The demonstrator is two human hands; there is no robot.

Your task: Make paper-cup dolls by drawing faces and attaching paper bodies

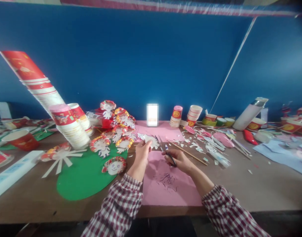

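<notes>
Between thumb and fingers, my left hand (144, 151) grips a white paper cutout (151, 141) above the pink sheet. My right hand (179, 160) is closed round the dark handles of a pair of scissors (163, 144); the blades point up and left, apart, just right of the cutout. Under both hands lies a pink paper sheet (173, 194) with dark pen scribbles on it. To the left, several paper figures with red and yellow curled rims, such as one round face (114, 166), lie on and behind a green paper sheet (84, 177).
Stacked paper cups (72, 128) stand at left, with more cups (194, 115) at the back. A wooden stick (190, 154) and paper scraps lie right of my hands. Farther right are a white bottle (250, 113), a red object (250, 137) and pale sheets (282, 153). A blue panel (141, 59) rises behind.
</notes>
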